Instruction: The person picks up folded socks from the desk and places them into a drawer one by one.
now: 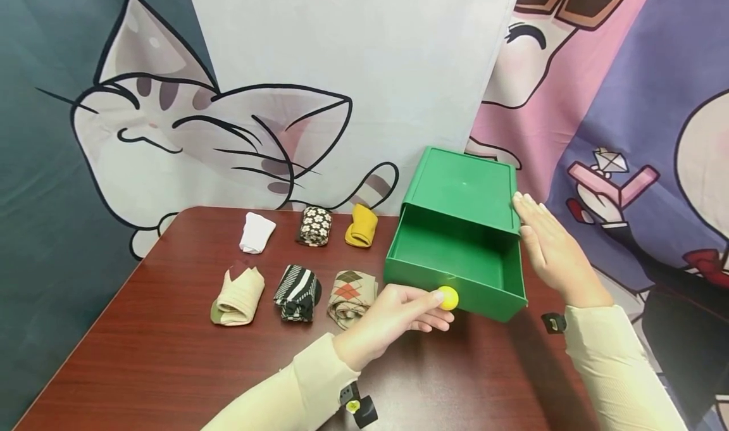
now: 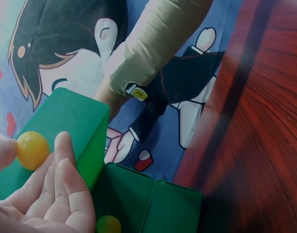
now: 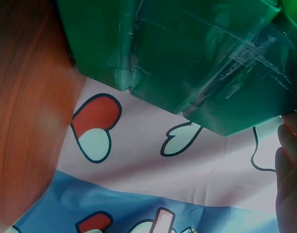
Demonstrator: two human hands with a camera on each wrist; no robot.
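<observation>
A green drawer cabinet (image 1: 464,184) stands at the right of the table, its top drawer (image 1: 490,303) pulled out and bare inside. My left hand (image 1: 393,320) pinches the round yellow knob (image 1: 448,298) on the drawer front between thumb and fingers. In the left wrist view a second yellow knob (image 2: 108,224) shows on a lower drawer. My right hand (image 1: 555,254) rests with straight fingers against the cabinet's right side. The right wrist view shows the cabinet's side wall (image 3: 163,58) and part of that hand's fingers (image 3: 290,150).
Folded socks lie in two rows left of the cabinet: white (image 1: 257,233), flowered black (image 1: 314,226) and mustard (image 1: 361,226) behind; cream (image 1: 240,295), striped black-and-white (image 1: 298,293) and argyle (image 1: 347,297) in front. A cartoon cloth (image 1: 364,70) hangs behind the brown table (image 1: 171,355).
</observation>
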